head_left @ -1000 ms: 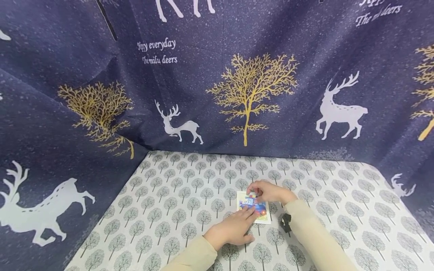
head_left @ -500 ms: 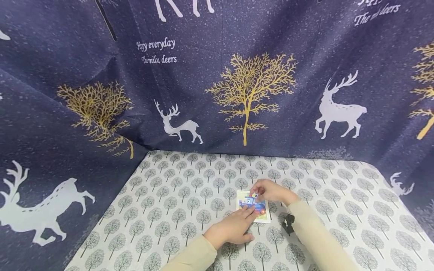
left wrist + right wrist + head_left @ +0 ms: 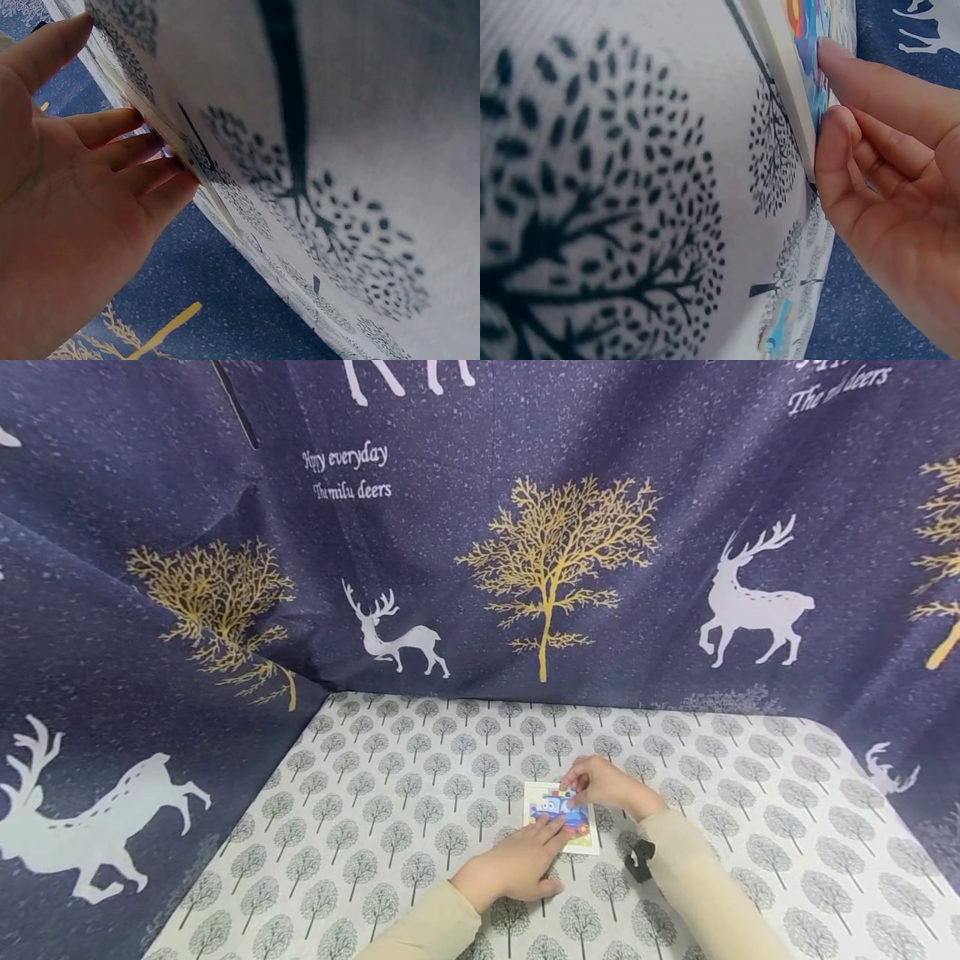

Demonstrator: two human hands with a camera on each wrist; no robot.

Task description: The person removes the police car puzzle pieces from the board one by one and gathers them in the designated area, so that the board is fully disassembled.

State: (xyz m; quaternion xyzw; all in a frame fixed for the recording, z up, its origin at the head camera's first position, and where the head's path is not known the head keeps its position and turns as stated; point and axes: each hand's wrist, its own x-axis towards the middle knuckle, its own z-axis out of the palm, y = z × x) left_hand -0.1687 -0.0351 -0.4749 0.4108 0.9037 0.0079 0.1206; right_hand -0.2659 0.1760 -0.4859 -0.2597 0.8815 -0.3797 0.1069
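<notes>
A small flat picture board (image 3: 589,842) with a pale border and a blue cartoon vehicle with eyes lies on the cloth. My left hand (image 3: 517,864) rests with straight fingers on its lower left part; in the left wrist view the fingertips (image 3: 187,184) touch the board, thumb spread away. Over the upper right corner is my right hand (image 3: 600,783), fingers bent. From the right wrist, the thick edge of the board (image 3: 799,112) shows beside the thumb and fingers (image 3: 836,139), which touch its printed face. Whether they pinch a loose piece is hidden.
A white tablecloth (image 3: 390,827) printed with grey trees covers the table. In the right wrist view a small blue and yellow piece (image 3: 780,326) lies on it beyond the board. A black device (image 3: 640,860) sits by the right sleeve. Dark blue deer-print curtains (image 3: 450,568) stand behind.
My right hand has shifted slightly right along the top of the board, uncovering a little more of the picture. The left hand and the board have stayed in place.
</notes>
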